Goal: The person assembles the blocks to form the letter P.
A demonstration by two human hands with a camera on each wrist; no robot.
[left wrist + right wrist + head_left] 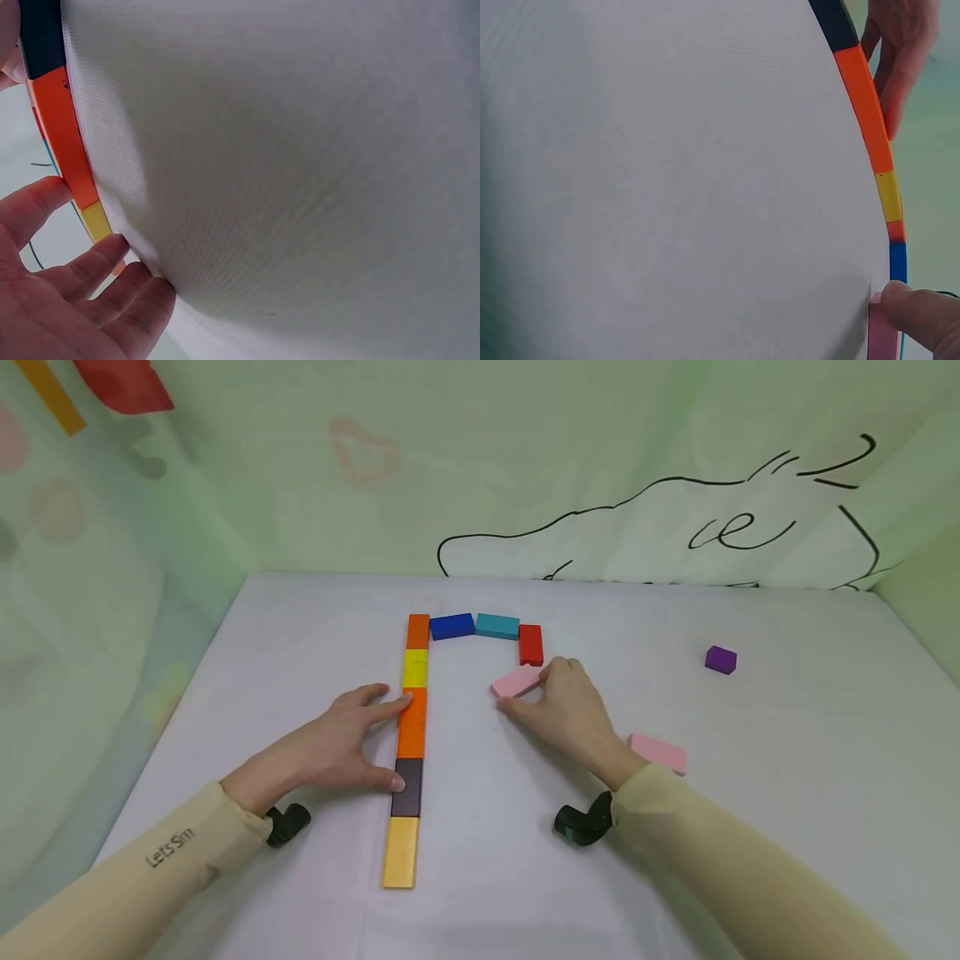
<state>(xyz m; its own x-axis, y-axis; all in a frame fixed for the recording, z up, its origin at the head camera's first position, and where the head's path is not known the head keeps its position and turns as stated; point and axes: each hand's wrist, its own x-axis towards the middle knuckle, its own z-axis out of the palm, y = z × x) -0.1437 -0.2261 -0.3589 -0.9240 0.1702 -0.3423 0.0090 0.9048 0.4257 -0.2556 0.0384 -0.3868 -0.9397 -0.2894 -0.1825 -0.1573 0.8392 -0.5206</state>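
Observation:
My right hand (566,710) pinches a pink block (517,682) between thumb and fingers, just below the red block (531,645); the block lies slanted. My left hand (337,739) has its fingers spread along a column of blocks, index fingertip on the long orange block (412,727) and thumb on the dark grey block (407,787). A yellow block (416,668) and a smaller orange block (418,632) continue the column upward, and a tan block (401,853) ends it below. From the top, a blue block (452,627) and a teal block (498,626) run right to the red one.
A second pink block (658,753) lies beside my right wrist. Farther right sits a purple block (721,660). Dark wrist cameras (583,823) hang under both sleeves. A pale green curtain with black line drawings (600,468) stands behind the white table (795,760).

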